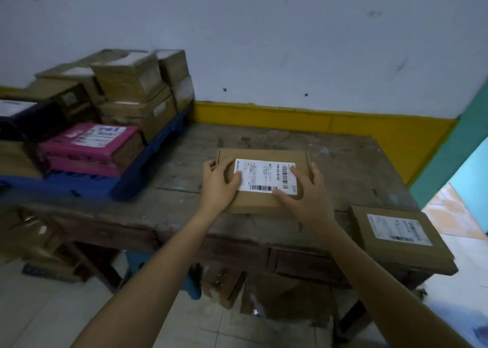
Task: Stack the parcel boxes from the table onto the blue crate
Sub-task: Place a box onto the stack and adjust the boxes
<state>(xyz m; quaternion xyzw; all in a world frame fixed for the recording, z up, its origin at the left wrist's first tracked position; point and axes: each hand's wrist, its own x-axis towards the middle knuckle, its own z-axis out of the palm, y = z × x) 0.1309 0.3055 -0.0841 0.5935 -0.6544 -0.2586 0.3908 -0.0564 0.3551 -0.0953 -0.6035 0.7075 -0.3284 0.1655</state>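
Squarely between the two hands sits a flat cardboard parcel box (261, 154), its white shipping label (264, 174) facing up. The left grip (220, 186) is clamped on the box's left edge, fingers curled over the side and thumb lying on the label's corner. The right grip (307, 197) clamps the opposite edge the same way, fingers wrapped round the right side and thumb pressed at the label's lower edge. The box lies level over the middle of the worn wooden bench (343, 168); whether it touches the wood or is just off it cannot be told.

Well to the left of the left grip, on the bench's far end, stands the blue crate (132, 178). It carries a pink parcel (89, 141) at the side nearest that grip and a pile of brown boxes (132, 83) beyond it. A black parcel (26, 117) lies farther left still.

To the right of the right grip and nearer the person, a second parcel box (412, 255) rests on the bench corner, label up, apart from both hands.
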